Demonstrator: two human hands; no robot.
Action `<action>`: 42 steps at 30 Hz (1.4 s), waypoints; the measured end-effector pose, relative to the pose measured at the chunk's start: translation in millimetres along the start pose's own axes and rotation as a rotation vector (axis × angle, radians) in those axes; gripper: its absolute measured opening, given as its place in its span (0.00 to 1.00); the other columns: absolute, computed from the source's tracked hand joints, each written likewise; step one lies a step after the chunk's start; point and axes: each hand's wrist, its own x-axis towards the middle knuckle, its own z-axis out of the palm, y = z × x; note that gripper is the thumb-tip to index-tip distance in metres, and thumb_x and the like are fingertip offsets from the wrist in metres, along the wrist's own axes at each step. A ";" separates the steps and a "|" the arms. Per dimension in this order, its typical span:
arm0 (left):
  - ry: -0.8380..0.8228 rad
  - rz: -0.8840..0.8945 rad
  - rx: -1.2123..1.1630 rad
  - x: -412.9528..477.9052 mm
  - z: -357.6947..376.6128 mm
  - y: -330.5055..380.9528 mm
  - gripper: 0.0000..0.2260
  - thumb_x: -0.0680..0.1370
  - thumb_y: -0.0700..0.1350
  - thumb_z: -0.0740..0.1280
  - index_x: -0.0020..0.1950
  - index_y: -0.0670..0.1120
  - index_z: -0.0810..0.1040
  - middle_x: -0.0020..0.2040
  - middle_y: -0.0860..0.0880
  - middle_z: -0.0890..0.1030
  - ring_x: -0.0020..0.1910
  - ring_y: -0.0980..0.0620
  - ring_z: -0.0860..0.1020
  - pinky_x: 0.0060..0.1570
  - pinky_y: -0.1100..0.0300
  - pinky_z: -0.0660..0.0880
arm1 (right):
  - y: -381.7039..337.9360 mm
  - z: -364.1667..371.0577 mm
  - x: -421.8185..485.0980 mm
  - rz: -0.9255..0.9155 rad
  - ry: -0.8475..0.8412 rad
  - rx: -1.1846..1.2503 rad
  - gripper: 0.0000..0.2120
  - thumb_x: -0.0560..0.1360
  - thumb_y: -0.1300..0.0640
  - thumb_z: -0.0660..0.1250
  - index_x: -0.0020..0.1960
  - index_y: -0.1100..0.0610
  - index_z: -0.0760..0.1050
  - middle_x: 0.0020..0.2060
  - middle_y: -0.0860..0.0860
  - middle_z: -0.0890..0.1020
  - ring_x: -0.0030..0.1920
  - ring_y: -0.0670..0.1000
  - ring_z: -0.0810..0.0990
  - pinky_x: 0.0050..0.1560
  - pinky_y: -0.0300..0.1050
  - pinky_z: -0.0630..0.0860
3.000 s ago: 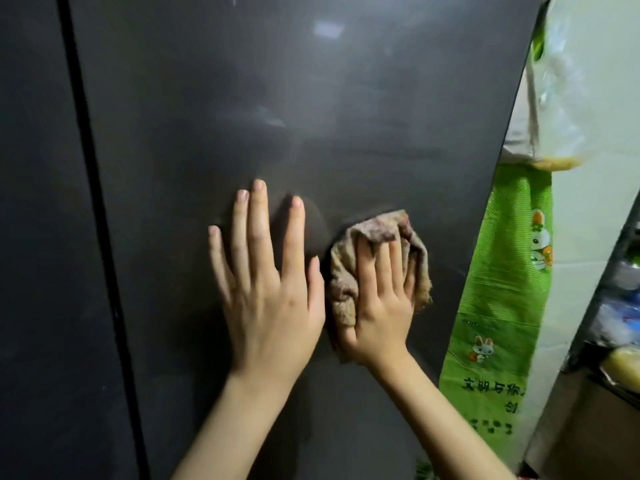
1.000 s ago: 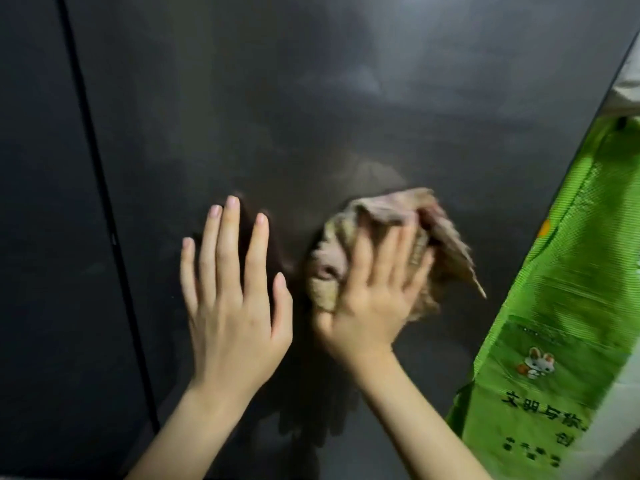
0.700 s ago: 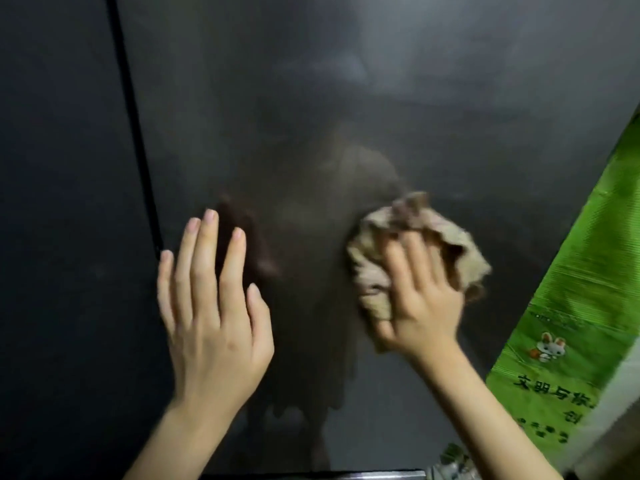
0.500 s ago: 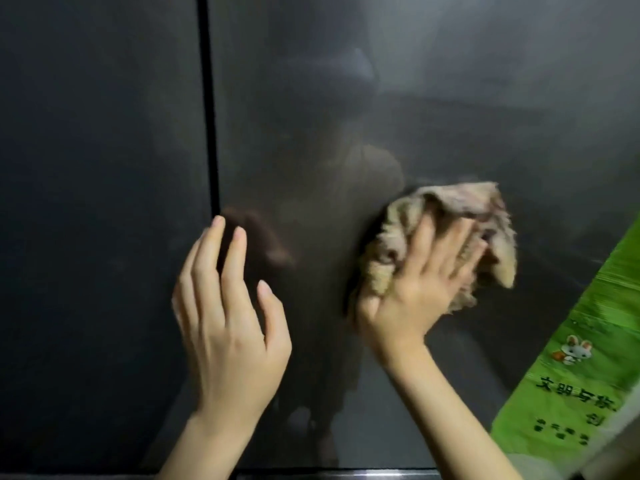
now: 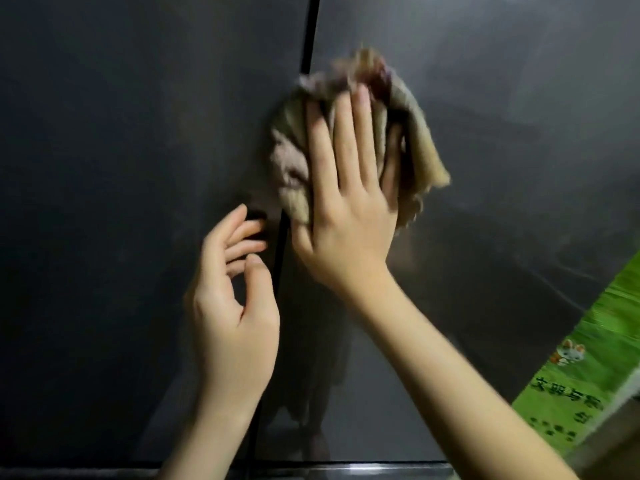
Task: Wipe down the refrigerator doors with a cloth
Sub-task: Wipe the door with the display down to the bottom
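Swept left to inner edge of right door (image 5: 519,98): cloth (image 5: 291,168), pressed under flat right hand (image 5: 346,220). Lifted, loosely curled, empty: left hand (image 5: 228,306). Next, probably: left door (image 5: 138,168).

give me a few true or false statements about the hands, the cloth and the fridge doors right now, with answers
1. The right hand presses the cloth against the fridge doors. True.
2. The left hand holds a second cloth. False: it holds nothing, and its fingers are loosely curled.
3. The cloth overlaps the seam between the two doors. True.
4. The green bag is left of the doors. False: it is at the lower right.
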 end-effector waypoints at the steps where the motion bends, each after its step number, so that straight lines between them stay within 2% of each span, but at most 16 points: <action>1: 0.018 -0.017 -0.032 0.7 -3.2 -1.7 0.17 0.76 0.38 0.59 0.64 0.49 0.71 0.56 0.56 0.79 0.55 0.56 0.79 0.55 0.60 0.74 | -6.4 3.7 -22.5 0.001 -0.020 -0.013 0.24 0.78 0.54 0.59 0.70 0.66 0.67 0.71 0.63 0.61 0.73 0.62 0.60 0.73 0.57 0.57; 5: 0.028 -0.050 -0.056 0.6 -10.4 -7.9 0.14 0.76 0.38 0.58 0.60 0.48 0.73 0.53 0.53 0.80 0.52 0.55 0.80 0.53 0.59 0.75 | -12.8 7.7 -118.8 -0.150 -0.211 -0.108 0.24 0.80 0.48 0.53 0.71 0.59 0.63 0.74 0.60 0.60 0.76 0.56 0.54 0.73 0.53 0.57; 7: -0.004 -0.079 -0.051 1.4 -10.6 -10.5 0.13 0.76 0.39 0.58 0.58 0.49 0.74 0.51 0.54 0.80 0.50 0.55 0.80 0.52 0.59 0.76 | -7.1 0.9 -139.5 -0.212 -0.320 -0.129 0.27 0.77 0.45 0.57 0.72 0.55 0.58 0.71 0.56 0.62 0.72 0.54 0.63 0.58 0.51 0.72; 9: -0.038 -0.099 -0.058 2.6 -11.3 -10.5 0.12 0.75 0.40 0.58 0.54 0.52 0.75 0.47 0.56 0.81 0.47 0.55 0.81 0.49 0.59 0.76 | 3.2 -9.2 -131.5 -0.255 -0.366 -0.079 0.29 0.74 0.43 0.61 0.72 0.53 0.62 0.69 0.52 0.68 0.63 0.51 0.74 0.44 0.47 0.77; 13: -0.080 -0.090 -0.034 8.8 -11.6 -9.5 0.10 0.76 0.42 0.59 0.52 0.52 0.76 0.43 0.58 0.82 0.42 0.57 0.81 0.45 0.61 0.77 | 15.8 -20.0 -47.0 -0.193 -0.152 -0.004 0.23 0.76 0.46 0.63 0.67 0.56 0.72 0.67 0.54 0.70 0.64 0.53 0.75 0.62 0.51 0.69; 16: -0.090 -0.068 0.003 10.7 -10.0 -7.8 0.10 0.76 0.42 0.59 0.53 0.50 0.76 0.42 0.57 0.81 0.41 0.57 0.81 0.43 0.61 0.77 | 10.7 -12.6 -3.0 -0.085 -0.043 -0.059 0.24 0.75 0.52 0.63 0.67 0.62 0.72 0.67 0.62 0.71 0.69 0.58 0.68 0.69 0.49 0.61; 18: -0.074 -0.044 0.035 7.9 -10.4 -8.3 0.10 0.76 0.42 0.59 0.54 0.49 0.76 0.43 0.55 0.81 0.42 0.55 0.81 0.44 0.56 0.78 | 1.0 -2.4 -19.2 -0.022 -0.045 -0.094 0.26 0.75 0.51 0.60 0.69 0.64 0.69 0.69 0.63 0.67 0.71 0.61 0.65 0.73 0.55 0.57; 22: -0.031 -0.016 0.077 0.7 -13.8 -16.2 0.10 0.76 0.41 0.59 0.54 0.48 0.76 0.45 0.52 0.81 0.44 0.54 0.81 0.45 0.53 0.79 | -16.8 6.4 -114.6 -0.071 -0.217 -0.216 0.25 0.79 0.44 0.49 0.71 0.55 0.62 0.70 0.55 0.65 0.67 0.54 0.66 0.64 0.51 0.63; 24: -0.056 -0.030 0.086 -2.5 -12.9 -18.0 0.09 0.76 0.41 0.59 0.53 0.47 0.76 0.45 0.52 0.81 0.46 0.55 0.81 0.44 0.54 0.79 | -6.2 -1.6 -144.6 -0.160 -0.307 -0.230 0.23 0.79 0.42 0.47 0.68 0.53 0.65 0.64 0.53 0.69 0.59 0.51 0.71 0.51 0.47 0.66; 27: -0.114 -0.019 0.126 -3.9 -10.0 -14.7 0.09 0.76 0.42 0.59 0.51 0.50 0.76 0.44 0.55 0.81 0.43 0.56 0.81 0.42 0.60 0.77 | 26.9 -21.5 -150.5 -0.208 -0.322 -0.216 0.22 0.79 0.42 0.48 0.63 0.53 0.69 0.60 0.54 0.76 0.56 0.52 0.72 0.44 0.47 0.66; 30: -0.166 -0.014 0.171 -4.3 -6.9 -10.3 0.10 0.75 0.42 0.59 0.52 0.50 0.76 0.44 0.58 0.80 0.41 0.56 0.80 0.40 0.67 0.74 | 60.1 -33.5 -131.4 0.007 -0.198 -0.278 0.26 0.79 0.42 0.44 0.69 0.56 0.62 0.62 0.61 0.71 0.61 0.61 0.67 0.54 0.51 0.70; 32: -0.189 -0.015 0.194 -4.9 -5.6 -9.0 0.10 0.75 0.43 0.59 0.53 0.49 0.77 0.44 0.57 0.80 0.41 0.56 0.80 0.40 0.68 0.74 | 53.6 -25.1 -114.9 0.250 -0.083 -0.306 0.28 0.77 0.44 0.48 0.72 0.58 0.57 0.67 0.63 0.65 0.69 0.63 0.60 0.71 0.56 0.56; 34: -0.191 0.001 0.218 -3.8 -5.4 -8.6 0.11 0.75 0.44 0.59 0.53 0.48 0.77 0.43 0.57 0.80 0.39 0.56 0.79 0.39 0.67 0.74 | 23.9 -6.2 -102.4 0.367 -0.037 -0.303 0.33 0.72 0.47 0.54 0.73 0.60 0.56 0.70 0.64 0.62 0.73 0.64 0.53 0.73 0.62 0.45; 38: -0.132 0.081 0.367 -1.0 -6.1 -14.1 0.09 0.75 0.42 0.60 0.51 0.43 0.78 0.42 0.48 0.80 0.36 0.53 0.75 0.37 0.63 0.69 | -19.2 10.5 -92.1 0.048 -0.116 -0.177 0.27 0.74 0.47 0.58 0.69 0.59 0.65 0.73 0.58 0.60 0.76 0.57 0.50 0.74 0.60 0.47; 40: -0.124 0.094 0.424 -2.4 -7.3 -15.0 0.09 0.75 0.41 0.60 0.49 0.43 0.78 0.43 0.47 0.80 0.36 0.50 0.76 0.37 0.59 0.69 | -2.8 0.4 -93.6 -0.090 -0.139 -0.123 0.25 0.77 0.46 0.55 0.69 0.58 0.67 0.72 0.57 0.62 0.76 0.55 0.54 0.74 0.55 0.48; 42: -0.144 0.129 0.446 -7.5 -3.3 -13.0 0.08 0.76 0.41 0.60 0.50 0.43 0.78 0.44 0.48 0.79 0.37 0.52 0.75 0.37 0.58 0.70 | 28.9 -14.7 -106.7 -0.095 -0.153 -0.168 0.25 0.78 0.45 0.52 0.69 0.57 0.66 0.72 0.58 0.65 0.76 0.55 0.54 0.75 0.56 0.48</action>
